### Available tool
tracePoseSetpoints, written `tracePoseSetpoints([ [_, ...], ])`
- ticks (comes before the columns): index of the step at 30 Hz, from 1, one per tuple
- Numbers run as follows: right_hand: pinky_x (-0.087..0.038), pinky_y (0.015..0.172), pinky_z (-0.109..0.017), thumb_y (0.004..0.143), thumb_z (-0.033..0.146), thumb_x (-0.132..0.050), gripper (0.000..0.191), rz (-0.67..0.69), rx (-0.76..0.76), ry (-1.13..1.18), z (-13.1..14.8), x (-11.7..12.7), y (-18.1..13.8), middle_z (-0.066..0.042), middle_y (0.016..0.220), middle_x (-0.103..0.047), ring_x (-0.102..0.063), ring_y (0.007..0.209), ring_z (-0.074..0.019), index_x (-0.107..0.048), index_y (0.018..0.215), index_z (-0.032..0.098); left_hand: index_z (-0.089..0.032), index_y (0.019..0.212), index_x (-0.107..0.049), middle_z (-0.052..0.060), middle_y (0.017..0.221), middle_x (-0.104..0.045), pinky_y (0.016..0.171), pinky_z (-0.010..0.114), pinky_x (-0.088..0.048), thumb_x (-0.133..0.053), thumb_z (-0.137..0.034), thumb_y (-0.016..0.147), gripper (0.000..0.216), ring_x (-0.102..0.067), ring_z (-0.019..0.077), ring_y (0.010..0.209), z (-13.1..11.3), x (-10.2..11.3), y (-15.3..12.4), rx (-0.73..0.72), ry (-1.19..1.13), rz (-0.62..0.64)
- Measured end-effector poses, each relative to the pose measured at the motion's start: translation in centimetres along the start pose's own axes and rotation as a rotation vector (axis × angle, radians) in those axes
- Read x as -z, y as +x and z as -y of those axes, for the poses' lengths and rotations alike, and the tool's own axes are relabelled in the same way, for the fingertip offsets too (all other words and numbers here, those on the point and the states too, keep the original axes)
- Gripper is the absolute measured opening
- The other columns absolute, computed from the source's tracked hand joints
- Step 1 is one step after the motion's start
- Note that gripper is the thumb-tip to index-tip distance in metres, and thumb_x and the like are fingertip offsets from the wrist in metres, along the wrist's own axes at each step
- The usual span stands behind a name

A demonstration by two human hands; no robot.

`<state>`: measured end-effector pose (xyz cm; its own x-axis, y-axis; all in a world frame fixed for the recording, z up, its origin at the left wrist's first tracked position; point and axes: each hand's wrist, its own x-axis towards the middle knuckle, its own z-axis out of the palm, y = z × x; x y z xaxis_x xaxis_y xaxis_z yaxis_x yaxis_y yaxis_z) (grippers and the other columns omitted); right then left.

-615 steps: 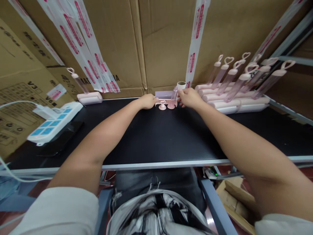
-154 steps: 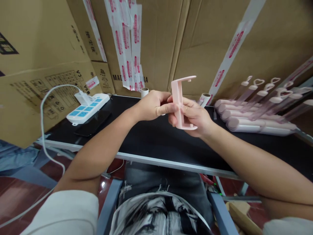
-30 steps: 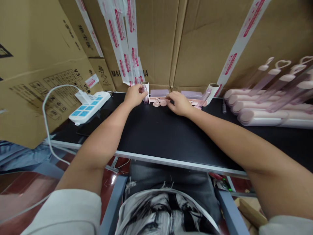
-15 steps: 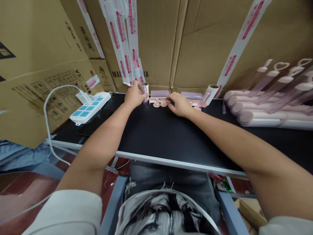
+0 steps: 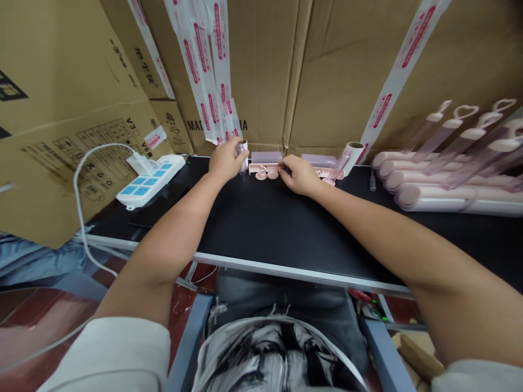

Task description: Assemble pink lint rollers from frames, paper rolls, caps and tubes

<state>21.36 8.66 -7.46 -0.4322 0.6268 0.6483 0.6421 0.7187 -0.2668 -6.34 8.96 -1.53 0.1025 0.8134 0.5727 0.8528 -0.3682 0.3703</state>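
At the back of the black table, my left hand point(image 5: 224, 162) has its thumb and fingers closed around a clear pinkish tube point(image 5: 243, 167), which it partly hides. A white cardboard tube point(image 5: 245, 146) stands directly behind. My right hand point(image 5: 301, 175) is by a long pink tray point(image 5: 269, 166), fingers curled at its front edge; what lies between the fingertips is hidden. In front of the tray, left of that hand, are round pink caps point(image 5: 261, 175), one with a loop on top. Behind the tray are translucent lilac boxes point(image 5: 266, 157).
Farther right, another clear pink tube point(image 5: 341, 163) leans against a white cardboard tube point(image 5: 353, 155). Pale pink rolls point(image 5: 433, 197) lie stacked at the right, with heart-topped clear tubes point(image 5: 453, 130) over them. A white power strip point(image 5: 152, 181) lies left. Cardboard point(image 5: 261, 71) walls the back.
My left hand has shifted slightly, its fingers now further around the clear tube and hiding more of it. My right hand stays by the pink tray.
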Motion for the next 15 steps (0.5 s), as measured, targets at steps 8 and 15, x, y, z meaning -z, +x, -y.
tracePoseSetpoints([
  [8,-0.055,0.091,-0.046,0.096,0.025,-0.054,0.017,-0.084,-0.05,0.016,-0.2,-0.2,-0.1,-0.016,0.106,-0.077,-0.069,0.098,-0.0315,-0.069,0.103,0.022,-0.021,0.117,-0.078,0.009,0.109,-0.08,0.104,0.043,-0.056,-0.071,-0.029,0.093,0.026,-0.073,0.0277,0.105,0.3,1.1,0.7,0.026,-0.018,-0.024],
  [15,-0.057,0.091,-0.046,0.092,0.016,-0.048,0.027,-0.124,-0.087,0.051,-0.7,-0.5,-0.1,-0.014,0.103,-0.08,-0.073,0.097,-0.0315,-0.069,0.109,0.021,-0.021,0.122,-0.074,0.007,0.112,-0.079,0.104,0.039,-0.056,-0.069,-0.031,0.098,0.027,-0.072,0.0234,0.105,-3.8,2.8,1.7,-0.049,-0.165,-0.147],
])
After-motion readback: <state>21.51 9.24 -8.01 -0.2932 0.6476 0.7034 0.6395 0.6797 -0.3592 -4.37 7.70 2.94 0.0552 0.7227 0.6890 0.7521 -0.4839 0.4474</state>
